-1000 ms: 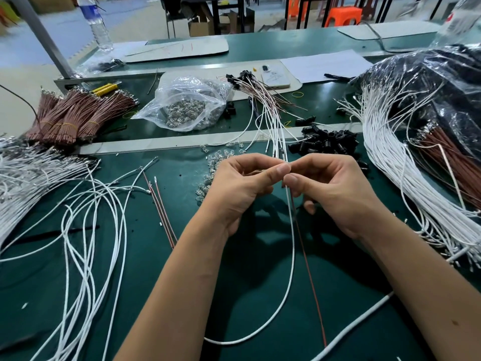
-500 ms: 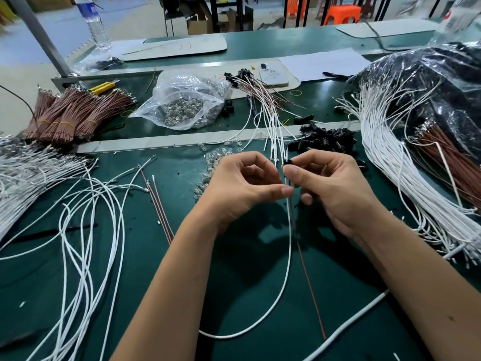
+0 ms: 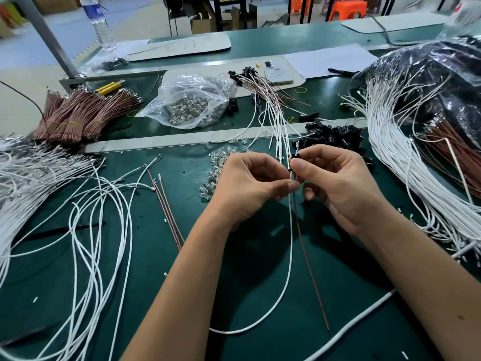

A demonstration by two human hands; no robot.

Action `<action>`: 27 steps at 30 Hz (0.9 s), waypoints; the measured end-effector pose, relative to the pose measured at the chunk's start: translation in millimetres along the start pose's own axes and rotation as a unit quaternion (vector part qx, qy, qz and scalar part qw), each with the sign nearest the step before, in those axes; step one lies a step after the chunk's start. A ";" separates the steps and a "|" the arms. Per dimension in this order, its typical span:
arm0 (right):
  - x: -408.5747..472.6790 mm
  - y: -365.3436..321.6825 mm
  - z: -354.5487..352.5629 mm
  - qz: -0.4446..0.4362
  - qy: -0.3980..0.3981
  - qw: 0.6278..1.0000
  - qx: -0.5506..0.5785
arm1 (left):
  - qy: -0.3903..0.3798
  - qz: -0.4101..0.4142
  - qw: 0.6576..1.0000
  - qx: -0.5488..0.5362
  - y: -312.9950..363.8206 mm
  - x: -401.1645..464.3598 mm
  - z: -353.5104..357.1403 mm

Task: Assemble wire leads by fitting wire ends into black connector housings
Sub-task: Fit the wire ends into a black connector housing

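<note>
My right hand (image 3: 338,183) pinches a small black connector housing (image 3: 296,159) between thumb and fingers above the green mat. Just below it, my left hand (image 3: 250,186) pinches a white wire (image 3: 289,256) and a thin brown wire (image 3: 309,267) near their upper ends. Both wires run up into the housing and hang down toward me, the white one curving left in a loop. A pile of loose black housings (image 3: 330,136) lies behind my right hand.
Finished leads (image 3: 268,105) fan out behind the hands. Small clear parts (image 3: 216,168) lie left of my left hand, and a plastic bag (image 3: 187,100) holds more. White wires (image 3: 78,217) spread left and right (image 3: 406,162). Brown wire bundles (image 3: 83,113) lie far left.
My hands have drawn slightly apart. My left hand slid lower along the wires while my right hand lifted the housing, which now shows between the fingertips.
</note>
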State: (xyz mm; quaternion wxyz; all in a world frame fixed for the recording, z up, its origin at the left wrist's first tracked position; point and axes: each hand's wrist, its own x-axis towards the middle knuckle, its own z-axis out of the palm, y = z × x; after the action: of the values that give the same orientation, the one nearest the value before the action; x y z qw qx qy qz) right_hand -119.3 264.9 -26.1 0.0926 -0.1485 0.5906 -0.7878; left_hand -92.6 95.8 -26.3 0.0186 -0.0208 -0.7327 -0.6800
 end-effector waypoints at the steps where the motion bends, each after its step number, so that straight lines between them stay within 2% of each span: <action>1: 0.1 0.2 -0.3 -0.005 0.001 1.000 0.002 | -0.001 0.000 1.000 0.000 0.0 0.0 -0.2; 10: 2.3 3.6 -1.0 -0.042 -0.002 0.999 -0.003 | -0.006 0.010 1.000 -0.018 -1.4 1.4 -1.1; 27: 2.2 7.1 0.1 -0.136 -0.035 0.989 -0.047 | -0.003 0.056 0.998 0.017 -1.7 2.1 -2.5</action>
State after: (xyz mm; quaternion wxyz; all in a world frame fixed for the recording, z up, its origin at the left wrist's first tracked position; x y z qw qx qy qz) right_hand -121.5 262.1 -32.6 -0.0018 -0.2588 0.5976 -0.7589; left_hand -94.8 93.2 -27.7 0.0552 -0.0637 -0.7419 -0.6652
